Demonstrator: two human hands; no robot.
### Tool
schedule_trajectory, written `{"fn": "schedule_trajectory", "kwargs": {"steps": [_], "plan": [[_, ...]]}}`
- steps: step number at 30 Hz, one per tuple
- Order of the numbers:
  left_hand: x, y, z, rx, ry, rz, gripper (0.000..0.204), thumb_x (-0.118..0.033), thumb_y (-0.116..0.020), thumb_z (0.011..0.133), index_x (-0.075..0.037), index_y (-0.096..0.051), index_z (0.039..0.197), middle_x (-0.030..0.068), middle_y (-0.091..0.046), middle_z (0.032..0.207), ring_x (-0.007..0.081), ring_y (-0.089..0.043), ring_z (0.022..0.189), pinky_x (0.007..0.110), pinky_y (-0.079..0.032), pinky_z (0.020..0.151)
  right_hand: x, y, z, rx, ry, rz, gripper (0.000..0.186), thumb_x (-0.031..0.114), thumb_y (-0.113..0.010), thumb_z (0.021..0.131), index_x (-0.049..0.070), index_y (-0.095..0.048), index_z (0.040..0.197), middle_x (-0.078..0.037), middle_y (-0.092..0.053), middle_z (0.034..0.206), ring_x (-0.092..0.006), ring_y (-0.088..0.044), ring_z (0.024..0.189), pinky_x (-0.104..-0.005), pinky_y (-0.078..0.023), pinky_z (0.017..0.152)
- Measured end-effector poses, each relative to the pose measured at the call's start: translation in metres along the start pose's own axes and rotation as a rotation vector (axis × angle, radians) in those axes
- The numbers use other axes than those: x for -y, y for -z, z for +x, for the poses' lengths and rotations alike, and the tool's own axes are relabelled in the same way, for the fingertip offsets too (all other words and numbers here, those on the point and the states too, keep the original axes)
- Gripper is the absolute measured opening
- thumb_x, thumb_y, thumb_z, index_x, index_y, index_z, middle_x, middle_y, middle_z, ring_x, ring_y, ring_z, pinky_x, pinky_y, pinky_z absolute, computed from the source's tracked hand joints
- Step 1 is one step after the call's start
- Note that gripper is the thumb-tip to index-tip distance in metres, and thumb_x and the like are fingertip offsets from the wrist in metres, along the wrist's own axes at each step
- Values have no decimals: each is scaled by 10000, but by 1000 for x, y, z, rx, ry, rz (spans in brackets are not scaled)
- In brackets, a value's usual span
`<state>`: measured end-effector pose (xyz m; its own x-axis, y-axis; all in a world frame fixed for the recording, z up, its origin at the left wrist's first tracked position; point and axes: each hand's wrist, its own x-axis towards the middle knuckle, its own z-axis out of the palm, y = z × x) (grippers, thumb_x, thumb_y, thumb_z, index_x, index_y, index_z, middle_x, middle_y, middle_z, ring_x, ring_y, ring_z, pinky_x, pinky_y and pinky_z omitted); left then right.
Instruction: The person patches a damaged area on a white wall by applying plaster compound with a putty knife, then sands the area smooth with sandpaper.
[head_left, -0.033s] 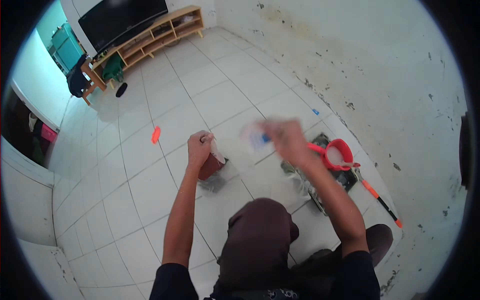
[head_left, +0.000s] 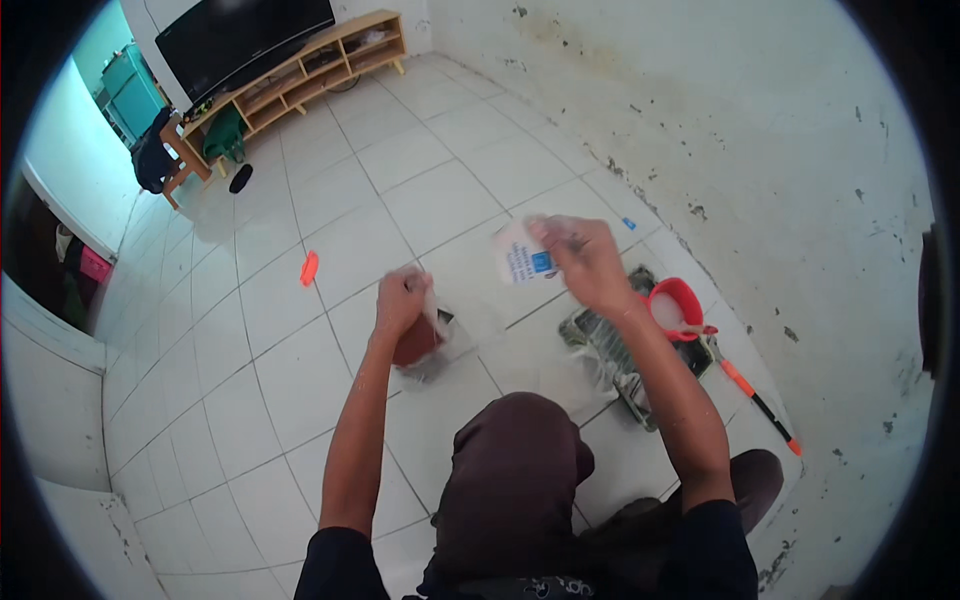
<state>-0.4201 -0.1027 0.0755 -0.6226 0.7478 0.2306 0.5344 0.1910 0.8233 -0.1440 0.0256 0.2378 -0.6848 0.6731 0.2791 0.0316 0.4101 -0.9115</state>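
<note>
My left hand (head_left: 402, 300) is closed on the top of a clear plastic bag (head_left: 428, 370) with a flat reddish-brown piece (head_left: 420, 340) inside, held just above or resting on the tiled floor; I cannot tell which. In my right hand (head_left: 582, 262), fingers pinched, is a white card (head_left: 520, 258) with blue print. It is out in front of me, apart from the bag. Below my right forearm sits a dark paint tray (head_left: 622, 350) with smears and crumpled plastic. A red plastic dipper (head_left: 678, 308) holding whitish liquid rests on the tray.
Beside the tray lies an orange-and-black handle (head_left: 748, 385). An orange object (head_left: 309, 268) lies on the tiles left of my hands, and a small blue piece (head_left: 628, 223) near the peeling wall (head_left: 760, 180). Farther off stand a wooden TV stand (head_left: 300, 85) and a stool (head_left: 185, 175).
My right hand has moved slightly up with the white card, which is now sharper and more fully in view. My left hand has kept nearly the same place.
</note>
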Motion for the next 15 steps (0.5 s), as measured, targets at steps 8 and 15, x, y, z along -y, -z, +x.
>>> {"fn": "schedule_trajectory", "kwargs": {"steps": [8, 15], "plan": [[17, 3, -45, 513, -35, 334, 212, -257, -738, 885, -62, -756, 967, 130, -766, 902, 325, -735, 878, 425, -561, 784, 7, 56, 0, 12, -166, -51, 330, 253, -697, 1004, -72, -723, 1059, -48, -703, 807, -77, -606, 723, -265, -502, 653], [14, 11, -51, 334, -42, 211, 213, -201, -724, 923, -9, -752, 1010, 147, -771, 870, 252, -759, 811, 358, -580, 765, 15, 76, -4, -54, -120, -94, 243, 138, -720, 958, -66, -715, 1090, -80, -707, 849, -98, -615, 742, -294, -523, 682]]}}
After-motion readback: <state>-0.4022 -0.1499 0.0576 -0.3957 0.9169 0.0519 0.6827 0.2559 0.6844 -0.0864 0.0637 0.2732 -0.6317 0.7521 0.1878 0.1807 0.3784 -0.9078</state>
